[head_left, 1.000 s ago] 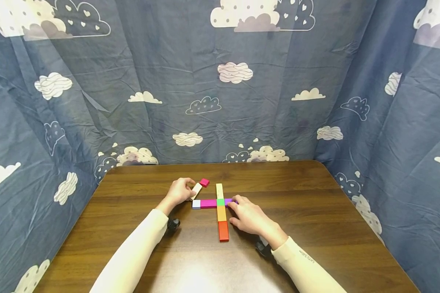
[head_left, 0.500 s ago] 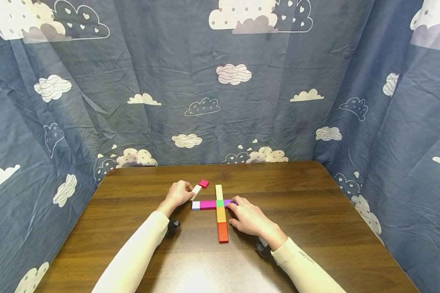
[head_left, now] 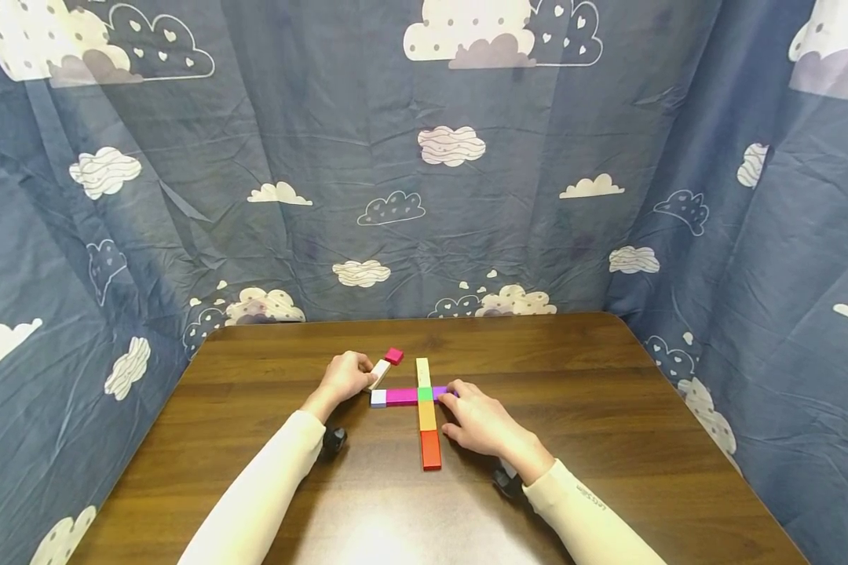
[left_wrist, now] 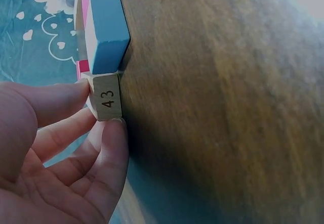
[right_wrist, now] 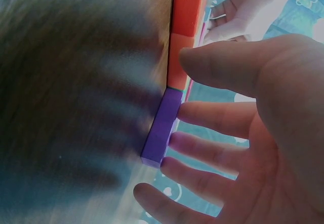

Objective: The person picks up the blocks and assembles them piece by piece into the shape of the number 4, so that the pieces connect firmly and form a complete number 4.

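Note:
My left hand [head_left: 346, 377] pinches the near end of a cream wooden block [head_left: 379, 374]; in the left wrist view its end face reads 43. That end sits close against the pale blue block [left_wrist: 107, 29]. A crimson block [head_left: 393, 356] lies at its far end. My right hand [head_left: 482, 420] rests with fingers fairly straight, fingertips touching the purple block [right_wrist: 163, 125]. Its thumb lies by the orange block [right_wrist: 177, 62]. Flat blocks form a cross: magenta [head_left: 401, 397] at left, a green block [head_left: 425, 394] in the centre, pale yellow block [head_left: 422, 372] behind, red block [head_left: 431, 451] in front.
A brown wood-grain table [head_left: 572, 369] lies under everything. Blue curtains [head_left: 290, 141] with a cloud print stand behind and at both sides. Black wrist devices [head_left: 334, 439] hang under both forearms.
The left fingers have shifted slightly nearer along the cream block, toward its near end. The right hand and the cross of blocks stay put; the head view tilts a little.

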Demonstrator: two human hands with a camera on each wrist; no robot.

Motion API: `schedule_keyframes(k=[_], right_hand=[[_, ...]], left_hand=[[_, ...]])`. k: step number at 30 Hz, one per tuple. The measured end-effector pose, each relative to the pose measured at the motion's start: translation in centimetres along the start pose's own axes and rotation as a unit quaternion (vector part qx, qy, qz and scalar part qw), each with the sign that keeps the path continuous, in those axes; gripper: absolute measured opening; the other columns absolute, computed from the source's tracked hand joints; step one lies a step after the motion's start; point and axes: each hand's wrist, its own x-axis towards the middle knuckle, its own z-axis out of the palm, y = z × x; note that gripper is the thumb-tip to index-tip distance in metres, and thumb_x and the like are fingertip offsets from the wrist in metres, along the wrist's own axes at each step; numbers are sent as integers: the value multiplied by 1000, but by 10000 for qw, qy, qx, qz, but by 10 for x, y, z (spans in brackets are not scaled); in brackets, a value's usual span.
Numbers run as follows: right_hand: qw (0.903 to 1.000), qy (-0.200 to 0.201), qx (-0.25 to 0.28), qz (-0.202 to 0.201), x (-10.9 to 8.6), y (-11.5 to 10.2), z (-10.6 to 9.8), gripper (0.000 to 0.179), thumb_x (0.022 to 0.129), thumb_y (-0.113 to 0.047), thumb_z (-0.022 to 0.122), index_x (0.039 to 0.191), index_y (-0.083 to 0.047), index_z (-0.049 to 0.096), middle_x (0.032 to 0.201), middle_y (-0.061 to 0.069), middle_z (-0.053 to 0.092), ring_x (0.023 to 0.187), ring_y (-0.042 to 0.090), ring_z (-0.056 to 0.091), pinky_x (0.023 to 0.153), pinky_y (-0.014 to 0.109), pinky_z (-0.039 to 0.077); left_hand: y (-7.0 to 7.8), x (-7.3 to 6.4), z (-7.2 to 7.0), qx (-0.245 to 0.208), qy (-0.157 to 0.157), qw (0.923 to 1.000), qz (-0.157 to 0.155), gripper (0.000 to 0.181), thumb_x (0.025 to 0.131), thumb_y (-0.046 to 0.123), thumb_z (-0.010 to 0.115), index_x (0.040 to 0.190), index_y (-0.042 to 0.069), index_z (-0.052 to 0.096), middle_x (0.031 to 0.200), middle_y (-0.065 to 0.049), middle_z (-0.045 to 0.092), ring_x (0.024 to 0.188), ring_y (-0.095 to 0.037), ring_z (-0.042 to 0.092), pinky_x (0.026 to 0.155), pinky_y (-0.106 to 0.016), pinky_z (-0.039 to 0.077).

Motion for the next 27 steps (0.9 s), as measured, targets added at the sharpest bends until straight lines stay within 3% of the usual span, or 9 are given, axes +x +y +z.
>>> schedule_keyframes(k=[27], right_hand=[[10000,35,15,-53,-1,0,1,45,86,-27,78,124,-7,66,124,10,56,119,28,55,83,51,54]], left_hand=[[-1,-3,3,-76,84,9999,-72,11,85,18,78,91,9,76,84,-2,73,81,-22,64,77,-41,49]])
